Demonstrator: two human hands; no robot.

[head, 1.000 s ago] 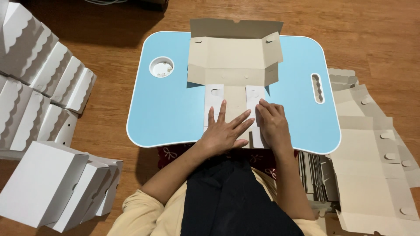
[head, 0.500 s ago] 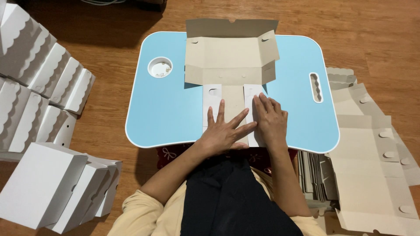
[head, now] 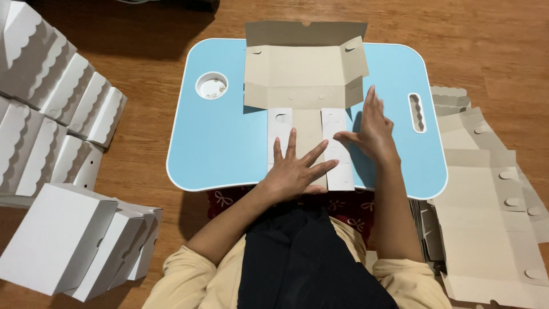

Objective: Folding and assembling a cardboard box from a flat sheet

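A flat cardboard box blank (head: 306,86) lies on the light blue lap table (head: 229,143), roughly centred. Its long axis runs from the person's near edge to the far edge of the table. The far end is partly raised: the brown inner panels stand up as side walls and a back flap, with the open side facing up and toward the person. The near end consists of two white flaps with a brown strip between them, lying flat and pointing toward the person.

The left hand (head: 294,171) rests palm down on the near end of the blank, fingers spread wide, pressing on the brown strip and the left white flap; it grips nothing. The right hand (head: 372,131) is open with fingers extended and close together, placed at the right edge of the right white flap, thumb touching the flap; it holds nothing.

A round cup recess (head: 211,86) sits in the table's far-left area and a handle slot (head: 417,113) at its right side. Folded white boxes (head: 57,114) are stacked on the wooden floor to the left. Unfolded blanks (head: 486,200) lie piled to the right
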